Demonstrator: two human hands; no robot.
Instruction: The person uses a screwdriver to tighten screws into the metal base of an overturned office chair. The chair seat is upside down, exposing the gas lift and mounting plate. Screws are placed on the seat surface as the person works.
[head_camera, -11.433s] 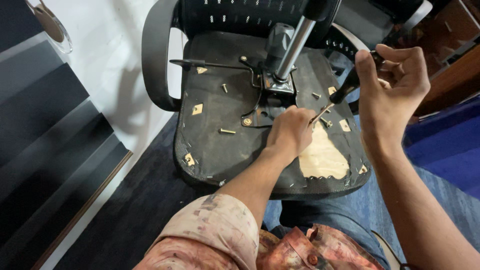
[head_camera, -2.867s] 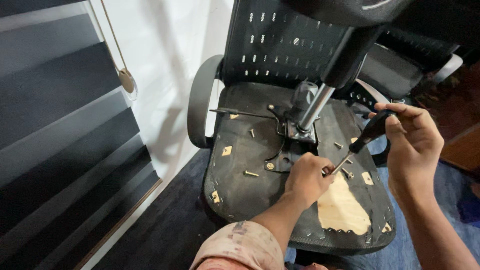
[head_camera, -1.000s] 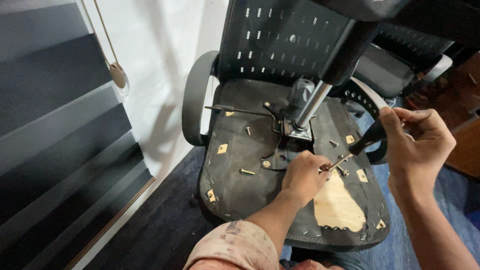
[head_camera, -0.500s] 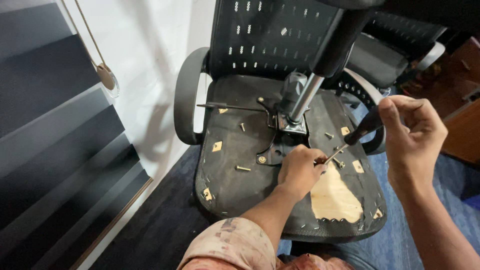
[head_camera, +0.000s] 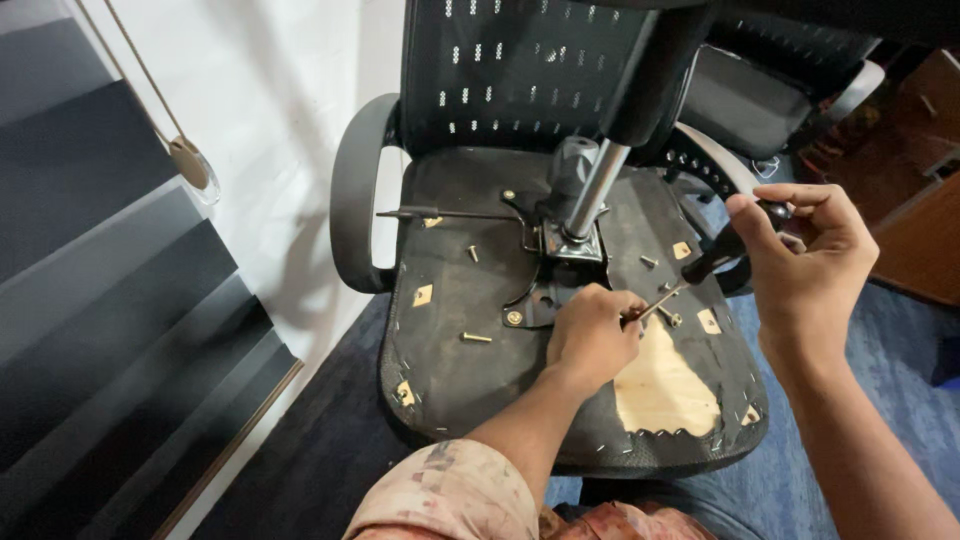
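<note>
An office chair lies upturned, the black underside of its seat (head_camera: 470, 360) facing me, with the metal mechanism plate (head_camera: 560, 265) and gas cylinder (head_camera: 600, 185) in the middle. My right hand (head_camera: 805, 260) grips the black handle of a screwdriver (head_camera: 715, 260). Its shaft slants down to the left, and the tip meets my left hand (head_camera: 592, 335), which is closed around the tip on the seat beside the plate. Whether a screw sits under the fingers is hidden. Loose screws (head_camera: 476, 338) lie on the seat.
Torn fabric bares pale wood (head_camera: 665, 385) at the seat's near right. A lever (head_camera: 450, 213) sticks out left of the plate. The armrest (head_camera: 352, 190) and a white wall stand at left, with dark steps (head_camera: 110, 330) beside them. Another chair (head_camera: 760, 95) stands behind.
The view has drifted slightly between frames. Both hands stay in the same pose, the screwdriver tip still at my left hand's fingers by the mechanism plate.
</note>
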